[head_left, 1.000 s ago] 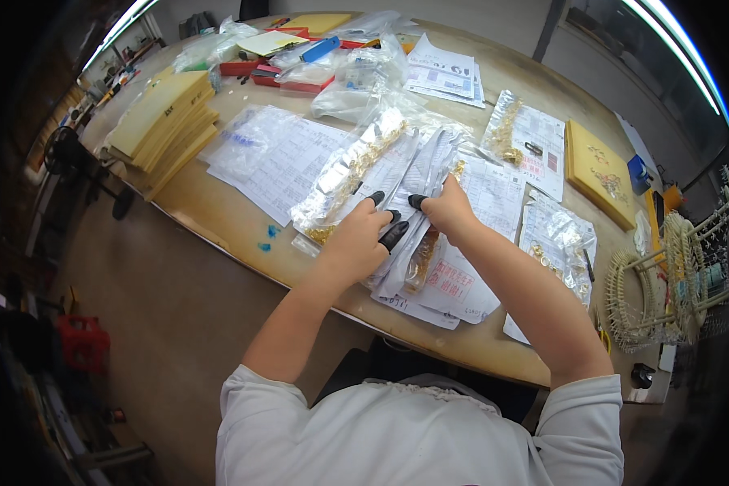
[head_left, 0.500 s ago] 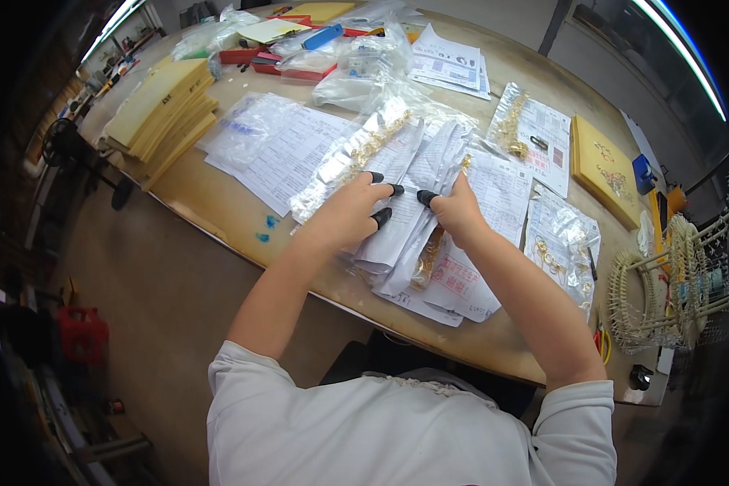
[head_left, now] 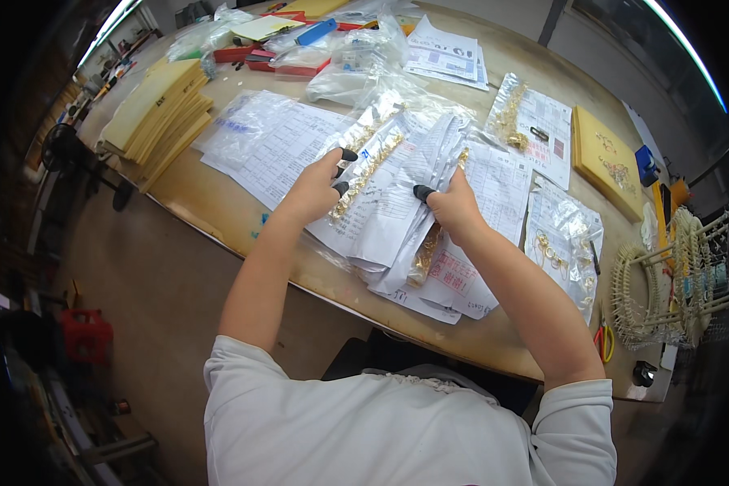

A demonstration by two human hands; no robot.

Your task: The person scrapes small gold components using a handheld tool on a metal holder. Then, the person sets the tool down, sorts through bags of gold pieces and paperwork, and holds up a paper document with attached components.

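My left hand [head_left: 312, 190], black covers on its fingertips, is closed at the left edge of a long clear bag [head_left: 368, 174] of gold-coloured jewellery; the exact grip is partly hidden. My right hand [head_left: 455, 209] grips a bundle of folded papers [head_left: 397, 223], its black-covered thumb on top and its other fingers mostly hidden. A strip of gold-coloured jewellery [head_left: 424, 257] in clear plastic shows beneath the bundle, beside my right wrist. Printed sheets [head_left: 494, 190] lie under and to the right of the bundle.
Stacked yellowish boards [head_left: 158, 109] stand at the left, near a bagged sheet [head_left: 251, 125]. Red trays [head_left: 304, 73] and plastic bags lie at the back. At right are bagged jewellery [head_left: 510, 121], a yellow board [head_left: 603, 154], pliers [head_left: 603, 340] and a spiky rack [head_left: 664, 275].
My left hand has moved left, off the papers and onto the jewellery bag. The bag has shifted, uncovering printed paper. My right hand stays on the bundle, which leans further right.
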